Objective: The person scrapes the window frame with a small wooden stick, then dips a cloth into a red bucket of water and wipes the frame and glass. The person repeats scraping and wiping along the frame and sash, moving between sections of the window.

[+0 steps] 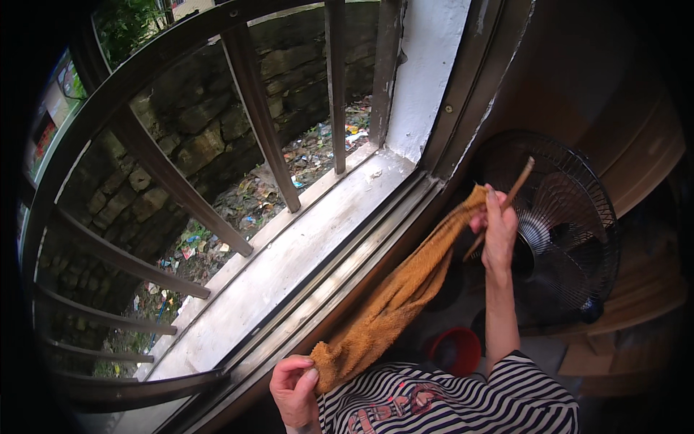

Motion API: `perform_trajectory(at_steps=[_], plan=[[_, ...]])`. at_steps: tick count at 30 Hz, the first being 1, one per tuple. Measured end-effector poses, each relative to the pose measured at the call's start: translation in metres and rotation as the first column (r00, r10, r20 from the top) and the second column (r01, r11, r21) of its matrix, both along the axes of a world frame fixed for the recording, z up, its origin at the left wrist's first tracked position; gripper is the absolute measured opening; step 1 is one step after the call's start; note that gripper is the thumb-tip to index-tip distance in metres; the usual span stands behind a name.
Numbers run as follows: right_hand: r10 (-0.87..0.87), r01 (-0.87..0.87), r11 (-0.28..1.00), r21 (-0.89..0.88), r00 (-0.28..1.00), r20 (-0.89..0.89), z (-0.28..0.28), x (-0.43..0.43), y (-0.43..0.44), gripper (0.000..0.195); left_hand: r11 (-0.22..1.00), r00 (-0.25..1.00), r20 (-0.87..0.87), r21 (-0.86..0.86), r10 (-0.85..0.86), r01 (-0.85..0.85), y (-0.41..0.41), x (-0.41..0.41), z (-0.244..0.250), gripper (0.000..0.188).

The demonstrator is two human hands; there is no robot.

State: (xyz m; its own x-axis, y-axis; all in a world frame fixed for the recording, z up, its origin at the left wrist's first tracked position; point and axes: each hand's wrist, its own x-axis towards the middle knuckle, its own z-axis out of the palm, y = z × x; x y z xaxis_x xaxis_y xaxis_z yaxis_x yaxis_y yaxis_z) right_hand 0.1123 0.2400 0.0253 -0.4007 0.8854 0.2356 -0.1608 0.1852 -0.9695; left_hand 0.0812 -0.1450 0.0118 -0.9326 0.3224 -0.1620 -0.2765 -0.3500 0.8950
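Observation:
An orange-brown terry cloth (387, 304) is stretched diagonally between my hands, above the inner edge of a window sill. My left hand (295, 388) pinches its lower end at the bottom of the view. At the right, my right hand (497, 228) grips the upper end, and a thin wooden stick (519, 182) passes through the same grip, slanting up to the right. The cloth hangs in loose folds. Beside it run the sliding window's metal tracks (336, 287) and the pale sill (287, 244), which bears smudges and flaking.
A black-caged electric fan (564, 233) stands right behind my right hand. A red bucket (461, 350) is below the cloth. Metal window bars (265, 119) line the sill's outer side; past them lie a stone wall (195, 141) and littered ground (233, 206).

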Motion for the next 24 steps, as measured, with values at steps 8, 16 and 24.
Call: perform_trajectory(at_steps=[8,16,24], plan=[[-0.332,-0.073,0.694,0.716,0.850,0.408,-0.039,-0.081,0.005,0.014,0.975,0.976,0.072,0.097,-0.205,0.198,0.035,-0.006,0.004,0.024],[-0.316,-0.348,0.342,0.873,0.832,0.456,-0.053,-0.082,-0.041,0.010,0.992,0.984,0.128,0.042,-0.123,0.119,0.023,-0.014,-0.009,0.026],[0.044,-0.424,0.536,0.730,0.878,0.477,-0.043,-0.064,-0.087,0.013,0.997,0.991,0.118,0.039,-0.066,0.062,0.009,-0.019,-0.029,0.027]])
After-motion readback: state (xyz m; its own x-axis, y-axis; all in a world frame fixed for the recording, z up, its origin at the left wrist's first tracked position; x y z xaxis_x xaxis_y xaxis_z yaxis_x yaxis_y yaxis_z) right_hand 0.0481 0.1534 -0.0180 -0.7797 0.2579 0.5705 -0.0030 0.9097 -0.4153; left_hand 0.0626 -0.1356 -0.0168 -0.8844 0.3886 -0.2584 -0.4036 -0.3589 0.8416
